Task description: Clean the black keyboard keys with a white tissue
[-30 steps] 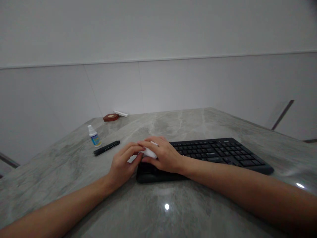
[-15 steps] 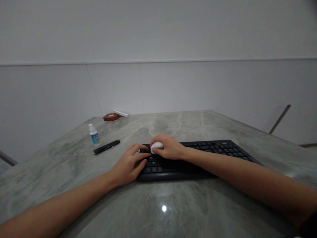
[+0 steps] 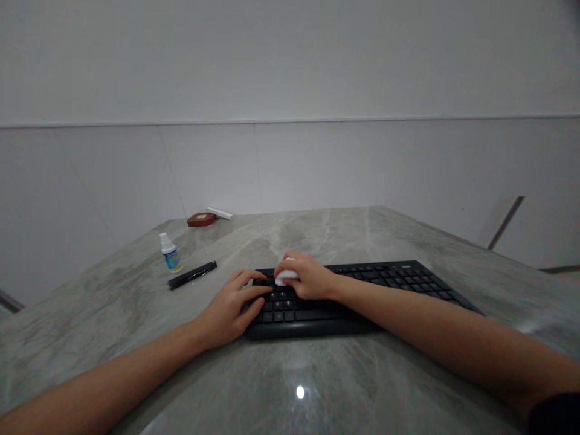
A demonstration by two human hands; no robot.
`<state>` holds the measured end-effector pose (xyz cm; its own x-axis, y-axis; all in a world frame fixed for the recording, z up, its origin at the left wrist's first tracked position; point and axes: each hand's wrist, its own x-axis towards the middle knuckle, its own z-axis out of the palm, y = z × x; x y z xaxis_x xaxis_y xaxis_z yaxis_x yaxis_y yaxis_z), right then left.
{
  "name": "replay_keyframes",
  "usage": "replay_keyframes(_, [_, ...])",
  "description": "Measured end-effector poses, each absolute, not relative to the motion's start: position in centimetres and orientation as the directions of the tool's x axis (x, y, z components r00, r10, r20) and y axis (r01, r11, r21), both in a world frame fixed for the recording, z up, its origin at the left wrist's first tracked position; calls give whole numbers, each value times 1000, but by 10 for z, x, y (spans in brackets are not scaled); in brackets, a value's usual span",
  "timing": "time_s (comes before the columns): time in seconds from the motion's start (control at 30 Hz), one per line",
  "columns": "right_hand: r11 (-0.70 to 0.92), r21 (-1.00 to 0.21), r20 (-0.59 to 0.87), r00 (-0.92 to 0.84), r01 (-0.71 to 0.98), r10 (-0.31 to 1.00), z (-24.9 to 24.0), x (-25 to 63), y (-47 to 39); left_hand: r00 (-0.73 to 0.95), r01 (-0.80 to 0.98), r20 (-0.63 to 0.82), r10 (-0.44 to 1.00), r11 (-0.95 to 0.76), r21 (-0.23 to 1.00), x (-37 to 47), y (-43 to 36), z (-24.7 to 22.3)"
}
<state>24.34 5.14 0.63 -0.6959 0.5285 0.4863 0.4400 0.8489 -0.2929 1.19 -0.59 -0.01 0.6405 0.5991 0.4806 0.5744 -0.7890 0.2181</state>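
Observation:
A black keyboard (image 3: 312, 329) lies on the grey marbled table in front of me. My left hand (image 3: 238, 302) rests over its left end, fingers apart and touching the keys, holding nothing. Closed around a white wad that looks like a tissue (image 3: 286, 277), my right hand (image 3: 310, 277) presses on the upper left keys. Part of the tissue is hidden under the fingers. The hand and forearm cover the middle keys.
Left of the keyboard lies a black pen (image 3: 193, 275). Behind it stands a small white spray bottle (image 3: 171, 254) with a blue label. Farther back are a reddish-brown case (image 3: 202, 220) and a flat white object (image 3: 220, 213), near the wall (image 3: 299, 163).
The view has tilted slightly, so everything sits a little lower. The tissue shows a different shape in my right hand, which stays at the upper left keys. My left hand keeps its place.

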Motion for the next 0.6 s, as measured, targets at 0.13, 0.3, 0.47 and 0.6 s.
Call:
replay_keyframes(0.13, [846,-253,483,-696,469,531,3,243,52,640,573,477,602,-788,225,11,-6,-2])
replay_keyframes(0.3, [835,-213,486,-687,506,540,2,243,49,633,581,474,613,-780,233,11,-6,-2])
replay_keyframes(0.47, [862,-199,486,-716,467,501,6,244,48,632,578,469,617,-779,244,12,-8,0])
replay_keyframes(0.6, [878,-184,486,-736,441,472,9,244,47,630,583,468,619,-776,241,12,-8,0])
